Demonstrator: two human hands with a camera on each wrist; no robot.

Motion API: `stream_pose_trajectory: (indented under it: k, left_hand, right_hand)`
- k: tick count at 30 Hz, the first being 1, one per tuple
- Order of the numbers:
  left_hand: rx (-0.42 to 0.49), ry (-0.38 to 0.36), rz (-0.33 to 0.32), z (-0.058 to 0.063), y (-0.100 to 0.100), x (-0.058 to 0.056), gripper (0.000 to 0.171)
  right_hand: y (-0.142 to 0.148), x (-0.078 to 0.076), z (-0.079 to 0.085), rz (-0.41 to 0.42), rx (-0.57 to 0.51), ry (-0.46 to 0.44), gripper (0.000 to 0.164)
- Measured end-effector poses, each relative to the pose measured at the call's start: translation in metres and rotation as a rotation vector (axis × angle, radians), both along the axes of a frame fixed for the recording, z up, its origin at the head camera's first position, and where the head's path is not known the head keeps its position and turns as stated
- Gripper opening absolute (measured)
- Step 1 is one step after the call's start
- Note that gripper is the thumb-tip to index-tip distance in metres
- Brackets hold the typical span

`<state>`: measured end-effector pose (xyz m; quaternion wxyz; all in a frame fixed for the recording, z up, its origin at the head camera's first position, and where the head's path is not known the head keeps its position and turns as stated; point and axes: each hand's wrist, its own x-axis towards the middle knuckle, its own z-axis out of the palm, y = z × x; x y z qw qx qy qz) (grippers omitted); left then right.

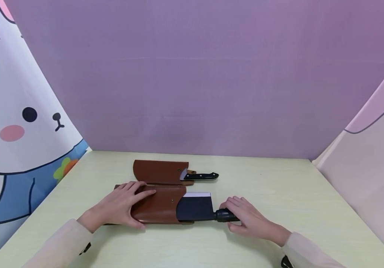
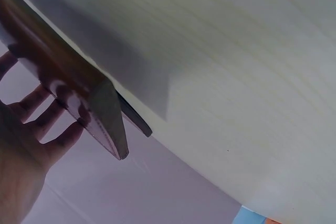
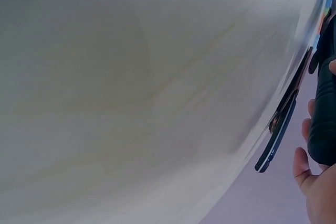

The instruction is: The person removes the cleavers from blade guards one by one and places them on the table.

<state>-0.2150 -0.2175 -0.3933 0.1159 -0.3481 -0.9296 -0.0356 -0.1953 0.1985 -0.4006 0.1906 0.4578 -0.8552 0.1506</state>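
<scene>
A broad cleaver [image 1: 196,207] with a dark blade and pale edge sits partly inside a brown leather sheath [image 1: 161,208]; the front of the blade is hidden in it. My left hand [image 1: 119,204] holds the sheath, fingers spread across its face and thumb by the near edge. In the left wrist view, those fingertips touch the leather sheath [image 2: 63,72]. My right hand [image 1: 250,220] grips the cleaver's black handle, and the handle [image 3: 321,135] also appears at the right edge of the right wrist view.
Just behind lies a second brown sheath [image 1: 158,171] holding a knife with a black riveted handle [image 1: 202,176]. Everything is on a pale wooden table [image 1: 279,186]. A purple backdrop [image 1: 212,93] rises behind, with cartoon-printed panels [image 1: 27,149] at both sides.
</scene>
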Motion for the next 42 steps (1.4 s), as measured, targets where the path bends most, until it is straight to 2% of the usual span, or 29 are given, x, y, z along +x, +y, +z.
stream_pose_trajectory:
  k: [16,29,36,42]
  left_hand:
    - [0.025,0.026,0.003,-0.002,-0.008,-0.001,0.098]
    - [0.031,-0.029,0.025,-0.001,-0.012,0.001,0.097]
    - [0.033,-0.026,0.025,-0.001,-0.014,0.001,0.097]
    - [0.023,-0.071,0.044,0.000,-0.016,0.002,0.097]
  right_hand:
    - [0.011,-0.001,-0.004,0.020,-0.022,0.048,0.041]
    - [0.018,0.001,-0.004,0.012,-0.015,0.029,0.040]
    - [0.022,0.000,-0.003,0.038,-0.035,0.030,0.040]
    - [0.026,0.000,-0.003,0.036,-0.030,0.031,0.041]
